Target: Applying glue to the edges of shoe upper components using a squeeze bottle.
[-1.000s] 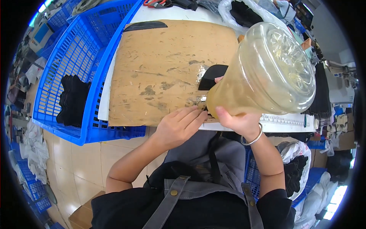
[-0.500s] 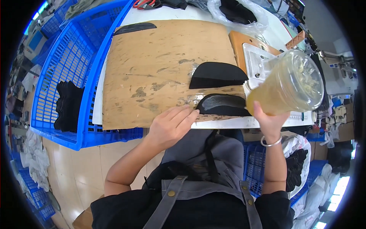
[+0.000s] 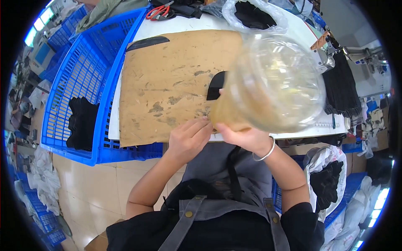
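My right hand [image 3: 245, 136] grips the base of a big clear plastic bottle [image 3: 270, 85] with yellowish liquid, lifted close to the camera so it hides much of the table's right side. My left hand [image 3: 188, 138] rests palm down on the near edge of a stained brown cardboard sheet [image 3: 167, 79], its fingertips touching the bottle's bottom. A black curved piece [image 3: 215, 85] lies on the cardboard, half hidden behind the bottle. A second black strip [image 3: 146, 42] lies at the cardboard's far left corner.
A blue plastic crate [image 3: 90, 75] with black fabric [image 3: 81, 121] stands left of the white table [image 3: 184, 23]. Red-handled scissors [image 3: 159, 11] and a clear bag of black pieces [image 3: 253, 14] lie at the far edge. Black material [image 3: 341, 90] hangs at right; bags sit by my right side.
The bottle dropped to the right and away half a second ago, then came back up toward the camera, now covering the black pieces. My left hand stayed at the cardboard's near edge.
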`<state>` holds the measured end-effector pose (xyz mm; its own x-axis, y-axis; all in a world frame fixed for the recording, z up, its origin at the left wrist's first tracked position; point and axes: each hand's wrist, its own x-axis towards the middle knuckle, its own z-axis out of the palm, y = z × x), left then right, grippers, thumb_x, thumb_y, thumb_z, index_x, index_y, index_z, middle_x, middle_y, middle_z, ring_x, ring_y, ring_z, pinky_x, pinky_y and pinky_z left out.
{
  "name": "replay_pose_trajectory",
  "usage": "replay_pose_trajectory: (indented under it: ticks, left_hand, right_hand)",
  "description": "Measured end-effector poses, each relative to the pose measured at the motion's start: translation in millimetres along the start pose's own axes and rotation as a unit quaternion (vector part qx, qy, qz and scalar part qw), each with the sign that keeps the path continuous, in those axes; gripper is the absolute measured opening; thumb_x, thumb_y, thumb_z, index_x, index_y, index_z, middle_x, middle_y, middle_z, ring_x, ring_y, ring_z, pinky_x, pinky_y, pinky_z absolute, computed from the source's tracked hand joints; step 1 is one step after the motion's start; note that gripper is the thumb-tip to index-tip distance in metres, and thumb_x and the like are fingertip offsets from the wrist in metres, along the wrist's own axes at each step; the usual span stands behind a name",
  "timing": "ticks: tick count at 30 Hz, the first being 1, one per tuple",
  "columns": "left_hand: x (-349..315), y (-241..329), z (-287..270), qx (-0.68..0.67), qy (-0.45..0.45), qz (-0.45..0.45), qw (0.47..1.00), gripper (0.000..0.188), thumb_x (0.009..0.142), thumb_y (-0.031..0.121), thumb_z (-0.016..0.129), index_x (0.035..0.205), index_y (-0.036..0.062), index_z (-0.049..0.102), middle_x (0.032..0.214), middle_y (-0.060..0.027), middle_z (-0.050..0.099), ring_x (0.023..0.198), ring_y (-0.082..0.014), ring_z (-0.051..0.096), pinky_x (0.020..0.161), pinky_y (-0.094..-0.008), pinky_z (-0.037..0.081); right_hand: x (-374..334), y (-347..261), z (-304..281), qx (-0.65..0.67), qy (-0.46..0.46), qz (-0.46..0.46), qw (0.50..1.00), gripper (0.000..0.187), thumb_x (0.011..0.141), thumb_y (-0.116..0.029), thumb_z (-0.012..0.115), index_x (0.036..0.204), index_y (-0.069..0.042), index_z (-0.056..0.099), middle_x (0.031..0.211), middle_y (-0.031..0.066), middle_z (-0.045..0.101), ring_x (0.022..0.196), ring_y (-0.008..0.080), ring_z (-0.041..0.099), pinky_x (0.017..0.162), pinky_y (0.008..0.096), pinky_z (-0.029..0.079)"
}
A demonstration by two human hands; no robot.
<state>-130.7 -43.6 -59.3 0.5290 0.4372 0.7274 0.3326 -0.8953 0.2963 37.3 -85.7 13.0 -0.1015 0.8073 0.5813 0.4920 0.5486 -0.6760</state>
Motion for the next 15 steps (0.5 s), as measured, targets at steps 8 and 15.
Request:
replay_pose_trajectory:
  ticks: [8,15]
  left_hand:
    - [-1,-2,-1,0.049,-0.034,0.051,0.997,0.028,0.066,0.002,0.065,0.094,0.0048,0.064,0.087,-0.0056,0.063,0.084,-0.0199,0.063,0.068,-0.0289,0.052]
    - [4,2,-2,0.015,-0.024,0.012,1.000,0.024,0.070,0.001,0.067,0.094,0.0041,0.065,0.087,-0.0101,0.064,0.081,-0.0239,0.063,0.069,-0.0310,0.051]
  right_hand:
    - [-35,29,-20,-0.209,-0.058,0.026,0.976,0.066,0.058,-0.025,0.082,0.114,-0.005,0.053,0.109,0.0084,0.060,0.098,0.0210,0.060,0.086,0.0340,0.046]
    - [-63,30,-104,-0.198,0.080,0.088,0.973,0.072,0.065,-0.011,0.077,0.126,-0.002,0.041,0.114,0.0114,0.057,0.103,0.0184,0.056,0.089,0.0322,0.045]
